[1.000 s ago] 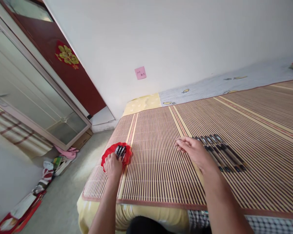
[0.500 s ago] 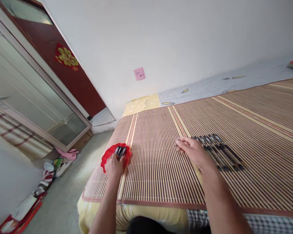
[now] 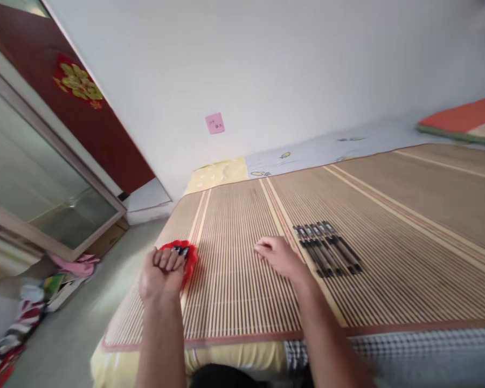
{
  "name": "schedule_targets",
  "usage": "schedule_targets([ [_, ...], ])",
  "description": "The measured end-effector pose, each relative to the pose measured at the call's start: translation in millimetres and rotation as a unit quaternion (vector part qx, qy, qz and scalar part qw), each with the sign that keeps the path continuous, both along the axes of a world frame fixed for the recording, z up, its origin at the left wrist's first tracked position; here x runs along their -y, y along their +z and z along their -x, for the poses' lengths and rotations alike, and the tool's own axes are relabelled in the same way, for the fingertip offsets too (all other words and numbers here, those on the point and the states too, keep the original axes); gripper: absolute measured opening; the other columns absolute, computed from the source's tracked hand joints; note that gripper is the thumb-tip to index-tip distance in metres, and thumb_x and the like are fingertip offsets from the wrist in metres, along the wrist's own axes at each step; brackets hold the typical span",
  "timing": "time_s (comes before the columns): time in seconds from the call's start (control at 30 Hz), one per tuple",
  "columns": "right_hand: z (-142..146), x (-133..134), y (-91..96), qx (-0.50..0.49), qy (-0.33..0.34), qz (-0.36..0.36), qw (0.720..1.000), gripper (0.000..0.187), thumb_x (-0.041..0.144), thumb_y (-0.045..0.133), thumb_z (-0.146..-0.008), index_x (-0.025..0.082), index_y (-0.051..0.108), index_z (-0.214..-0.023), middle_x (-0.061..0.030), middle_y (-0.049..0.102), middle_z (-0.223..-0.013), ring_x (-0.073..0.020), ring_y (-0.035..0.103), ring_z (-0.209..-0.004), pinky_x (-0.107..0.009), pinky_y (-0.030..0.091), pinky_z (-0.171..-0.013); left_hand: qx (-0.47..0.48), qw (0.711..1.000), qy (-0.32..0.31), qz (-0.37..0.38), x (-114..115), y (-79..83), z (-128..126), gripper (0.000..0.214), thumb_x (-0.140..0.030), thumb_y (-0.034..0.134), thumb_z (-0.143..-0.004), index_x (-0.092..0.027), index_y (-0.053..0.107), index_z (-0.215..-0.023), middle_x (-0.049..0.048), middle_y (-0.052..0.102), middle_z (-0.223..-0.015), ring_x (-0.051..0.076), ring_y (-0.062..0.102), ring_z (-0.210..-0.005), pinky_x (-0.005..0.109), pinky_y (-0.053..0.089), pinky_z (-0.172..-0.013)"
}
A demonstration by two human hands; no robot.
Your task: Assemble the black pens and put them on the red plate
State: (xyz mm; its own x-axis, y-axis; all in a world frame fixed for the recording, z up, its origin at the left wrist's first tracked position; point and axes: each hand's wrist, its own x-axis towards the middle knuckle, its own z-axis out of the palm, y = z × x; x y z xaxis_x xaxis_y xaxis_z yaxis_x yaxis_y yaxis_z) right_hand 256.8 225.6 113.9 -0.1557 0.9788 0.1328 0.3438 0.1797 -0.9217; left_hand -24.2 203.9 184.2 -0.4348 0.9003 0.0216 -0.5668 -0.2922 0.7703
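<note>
Starting at the near edge of the bed, a yellow mattress cover (image 3: 226, 358) and a strip of black-and-white checked cloth (image 3: 388, 350) are seen below the striped bamboo sleeping mat (image 3: 234, 302).

By the mat's near left corner, the left hand (image 3: 161, 272) is clenched. Its fingers are folded under at the near rim of a small red scalloped plastic dish (image 3: 189, 258). Whether anything is enclosed in the fist cannot be told. A few dark pens (image 3: 180, 249) are glimpsed in the dish past the knuckles, too hidden for their direction to be read.

Toward the middle of the near edge, the right hand (image 3: 278, 257) is laid on the mat, relaxed, with fingers loosely bent and nothing grasped.

Just beside it on the right, and apart from it, a row of slender black pens (image 3: 327, 249) is laid flat, side by side. Their long axes are parallel and run diagonally from near right to far left, at a slant to the mat's slats. The silvery ends are pointed far left, toward the wall.

Beyond the mat's far edge a pale printed sheet (image 3: 307, 153) is spread. A pink sticky note (image 3: 215, 123) is stuck on the white wall (image 3: 267, 70). An orange cushion (image 3: 464, 118) is seen at the far right corner.
</note>
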Motion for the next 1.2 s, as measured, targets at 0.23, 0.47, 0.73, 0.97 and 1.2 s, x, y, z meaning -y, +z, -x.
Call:
schedule_targets([
  [0.23,16,8,5.2,0.123,0.06,0.036,0.99,0.022,0.009,0.06,-0.082,0.018,0.056,-0.062,0.0019,0.059,-0.067,-0.0108,0.055,-0.066,-0.024,0.03,-0.06,0.151,0.981,-0.12,0.032,-11,-9.4,-78,0.046,-0.017,0.057,-0.093,-0.021,0.027,-0.058,-0.0081,0.028,-0.048,0.006,0.028,-0.038,0.023,0.024,-0.04],
  [0.47,6,11,8.2,0.166,0.032,0.018,0.986,0.023,0.011,0.059,-0.084,0.018,0.054,-0.062,0.0014,0.056,-0.068,-0.0122,0.053,-0.07,-0.025,0.031,-0.064,0.183,0.95,-0.194,0.16,-18,-66.4,-105,0.048,-0.019,0.048,-0.101,-0.021,0.029,-0.057,-0.0074,0.027,-0.046,0.007,0.025,-0.036,0.023,0.019,-0.039],
  [0.73,-55,16,14.2,0.314,-0.175,0.081,0.929,0.023,0.016,0.049,-0.091,0.018,0.069,-0.081,-0.007,0.073,-0.086,-0.0161,0.063,-0.077,-0.027,0.031,-0.062,0.185,0.951,-0.199,0.149,-33,-77.6,-74,0.044,-0.02,0.051,-0.096,-0.022,0.025,-0.061,-0.0079,0.027,-0.048,0.008,0.026,-0.037,0.023,0.021,-0.04],
  [0.97,-84,18,-2.4,0.388,-0.218,0.158,0.882,0.028,0.013,0.05,-0.091,0.011,0.078,-0.093,-0.0211,0.078,-0.099,-0.0287,0.073,-0.095,-0.032,0.041,-0.072,0.185,0.951,-0.21,0.131,-34,-78.9,-69,0.043,-0.02,0.055,-0.093,-0.022,0.025,-0.062,-0.0081,0.028,-0.049,0.008,0.028,-0.038,0.023,0.022,-0.04],
  [1.2,-70,17,-6.7,0.394,-0.187,0.165,0.885,0.027,0.016,0.052,-0.092,0.011,0.078,-0.096,-0.0209,0.078,-0.095,-0.0283,0.074,-0.093,-0.032,0.043,-0.071,0.207,0.946,-0.209,0.135,-35,-76.1,-68,0.043,-0.022,0.048,-0.099,-0.022,0.026,-0.061,-0.0073,0.028,-0.048,0.008,0.029,-0.037,0.023,0.02,-0.039],
])
